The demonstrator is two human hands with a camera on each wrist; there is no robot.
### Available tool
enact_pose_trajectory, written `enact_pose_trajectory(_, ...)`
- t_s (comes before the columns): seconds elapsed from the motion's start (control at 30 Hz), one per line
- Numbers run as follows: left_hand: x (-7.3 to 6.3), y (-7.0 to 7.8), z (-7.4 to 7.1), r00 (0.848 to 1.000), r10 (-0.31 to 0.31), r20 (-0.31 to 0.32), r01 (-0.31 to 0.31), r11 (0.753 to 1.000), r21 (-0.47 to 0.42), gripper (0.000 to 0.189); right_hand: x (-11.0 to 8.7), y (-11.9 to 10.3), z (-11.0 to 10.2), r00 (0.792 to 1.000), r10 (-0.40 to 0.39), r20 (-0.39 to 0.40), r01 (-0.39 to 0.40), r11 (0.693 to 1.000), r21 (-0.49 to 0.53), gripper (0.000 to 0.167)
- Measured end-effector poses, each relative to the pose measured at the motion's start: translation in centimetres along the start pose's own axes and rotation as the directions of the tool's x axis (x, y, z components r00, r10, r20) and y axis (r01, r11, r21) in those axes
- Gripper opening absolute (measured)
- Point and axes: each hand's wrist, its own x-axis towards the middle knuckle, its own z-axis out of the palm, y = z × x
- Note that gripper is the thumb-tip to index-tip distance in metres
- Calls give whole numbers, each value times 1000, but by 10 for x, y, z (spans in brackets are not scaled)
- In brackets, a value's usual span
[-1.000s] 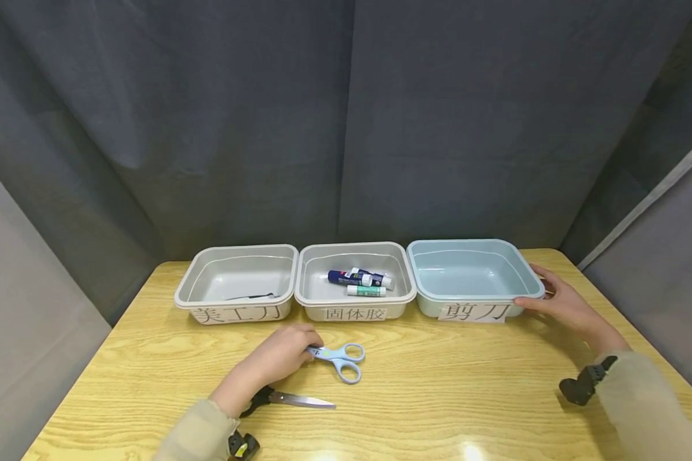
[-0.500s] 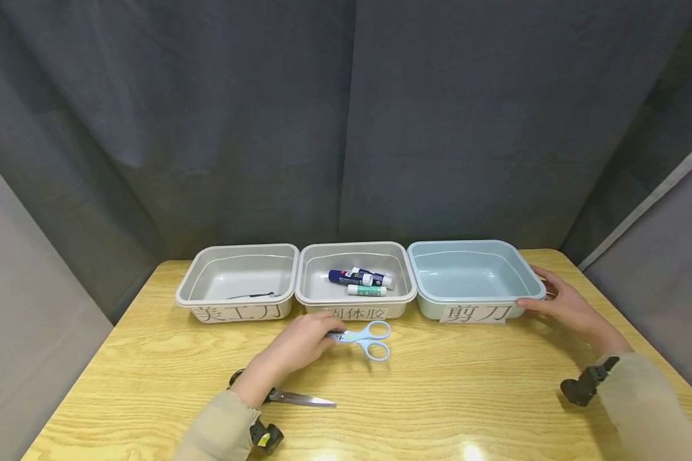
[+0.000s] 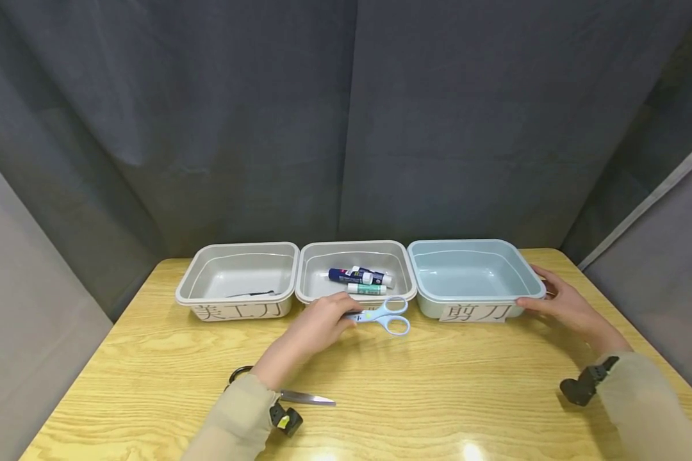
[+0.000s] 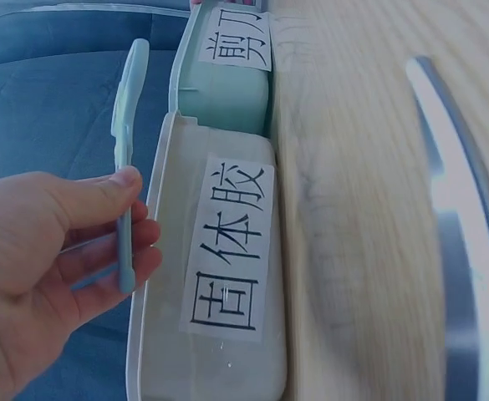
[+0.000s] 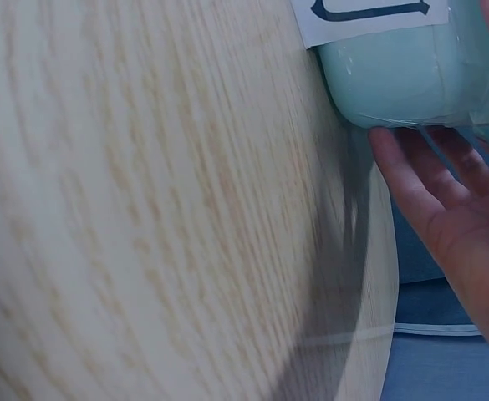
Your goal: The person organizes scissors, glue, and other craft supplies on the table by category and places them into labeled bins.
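In the head view my left hand [image 3: 324, 320] pinches light blue scissors [image 3: 389, 315] by the blade end, handles pointing right. They are held in front of the middle grey bin [image 3: 317, 298]. The left wrist view has the scissors [image 4: 125, 150] edge-on between thumb and fingers. My right hand [image 3: 571, 312] holds the right corner of a light blue bin [image 3: 467, 299], thumb at the front rim. From the right wrist, the fingers [image 5: 407, 171] touch that bin's side. Black-handled scissors [image 3: 308, 398] lie on the table, partly hidden behind my left forearm.
Several glue sticks [image 3: 366, 289] lie in the middle bin. A left grey bin [image 3: 187, 291] holds a thin dark item [image 3: 254, 294]. All the bins carry paper labels [image 3: 475, 312] and stand in a row on the wooden table [image 3: 438, 384], before a dark curtain [image 3: 265, 128].
My left hand has lifted the light blue scissors off the table and carried them right and towards the bins. My right hand has stayed at the light blue bin.
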Motion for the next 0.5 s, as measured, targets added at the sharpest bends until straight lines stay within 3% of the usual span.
enact_pose_trajectory(0.3,14,5,6,999,3,-42,-4,1000,-13,23,0,2,-1,1000,2,4,-2,1000,7,90)
enact_pose_trajectory(0.5,26,9,6,1000,13,-26,-13,1000,13,25,-1,1,-1,1000,4,9,-5,1000,18,90)
